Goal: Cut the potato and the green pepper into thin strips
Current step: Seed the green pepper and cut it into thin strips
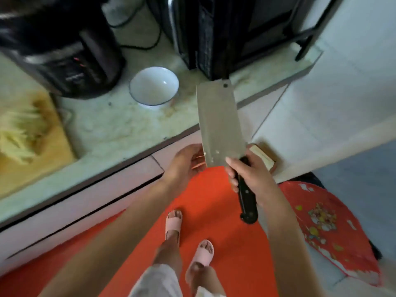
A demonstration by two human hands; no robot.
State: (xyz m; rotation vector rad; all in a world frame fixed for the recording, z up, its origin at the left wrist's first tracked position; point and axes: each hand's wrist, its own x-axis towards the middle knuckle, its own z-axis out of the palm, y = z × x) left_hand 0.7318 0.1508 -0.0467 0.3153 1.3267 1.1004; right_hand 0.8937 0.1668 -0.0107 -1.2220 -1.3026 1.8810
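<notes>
The table [120,125] fills the upper left; its front edge runs diagonally from lower left up to the right. Below it lies an orange mat [214,211], and a red patterned cloth [334,221] lies at the right. At the back of the table stand 2 black appliances: a round cooker [64,50] on the left and a box-shaped oven [235,28] near the right end, w/ cables [150,46] btw. them. The cooker has small print on its front, too blurred to read. A wooden cutting board [53,151] lies at the left, cut by the frame edge, its near side close to the table's front edge. The potato strips [19,133] lie on it in a pale pile. A white bowl [150,91] w/ a dark rim line stands in front of the oven, well apart from the board. The stained stretch of table btw. board, bowl and front edge is the widest free room. The cleaver [218,121] is in the air, blade pointing away from the person and crossing over the table's front edge near its right end. R hand [250,170]: grip closed round the black handle [246,200], off the table, above the mat. L hand [184,161]: at the blade's heel corner, fingertips hidden behind the steel, so I cannot tell if its grip is open or closed. Pink slippers [173,224] stand on the mat.
</notes>
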